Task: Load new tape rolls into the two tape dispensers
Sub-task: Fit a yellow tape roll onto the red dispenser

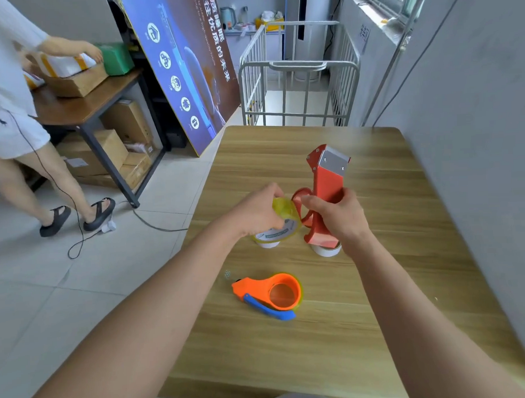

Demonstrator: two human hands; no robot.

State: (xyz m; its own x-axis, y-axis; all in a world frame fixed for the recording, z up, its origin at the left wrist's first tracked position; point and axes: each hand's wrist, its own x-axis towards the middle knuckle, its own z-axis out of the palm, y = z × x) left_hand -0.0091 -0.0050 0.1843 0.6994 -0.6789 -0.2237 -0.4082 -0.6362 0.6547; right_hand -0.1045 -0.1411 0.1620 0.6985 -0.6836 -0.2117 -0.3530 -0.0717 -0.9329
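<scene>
My right hand (339, 217) grips a red metal tape dispenser (326, 178) upright above the wooden table (377, 284), its blade end pointing up. My left hand (255, 211) holds a yellowish clear tape roll (281, 225) tilted right beside the dispenser's red hub ring. Two white empty cores sit on the table underneath, one (268, 244) below the roll and one (327, 251) below the dispenser. An orange plastic dispenser (273, 292) with a blue handle lies flat nearer to me, a yellowish roll in it.
The table's left edge drops to a tiled floor with a cable (155, 223). A grey wall (476, 131) runs along the table's right side. Another person (13, 88) works at a brown desk with boxes at far left. A metal cage trolley (299, 87) stands beyond the table.
</scene>
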